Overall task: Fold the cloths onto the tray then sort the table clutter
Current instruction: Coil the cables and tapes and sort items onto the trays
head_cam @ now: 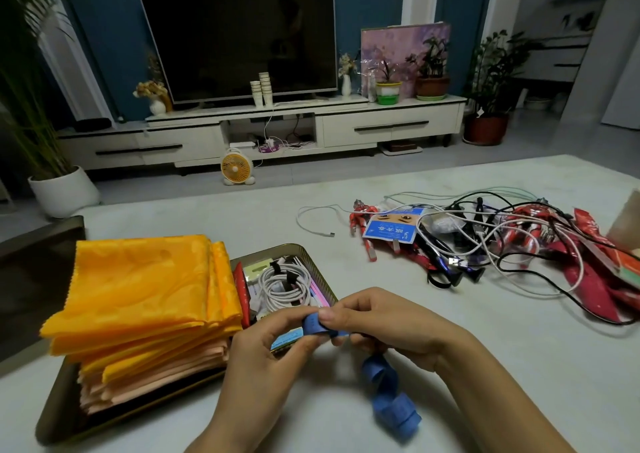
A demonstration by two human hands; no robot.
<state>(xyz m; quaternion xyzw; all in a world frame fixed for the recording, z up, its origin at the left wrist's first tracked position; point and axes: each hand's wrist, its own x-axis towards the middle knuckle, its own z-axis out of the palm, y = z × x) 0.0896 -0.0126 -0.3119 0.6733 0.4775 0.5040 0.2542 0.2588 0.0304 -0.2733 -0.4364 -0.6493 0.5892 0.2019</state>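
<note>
No wording can be read with certainty. Where the left hand [263, 348] and right hand [377, 324] pinch the blue flexible strip [317, 324], faint fine marks show on it, not legible as numbers. Just below the grip, on its left side, a small blue-and-yellow card [287, 341] carries print too small to read. Well beyond the grip and to its right, a flat blue-and-white paper packet [391, 225] shows a printed pair of eyes and large white characters, too blurred to read.
</note>
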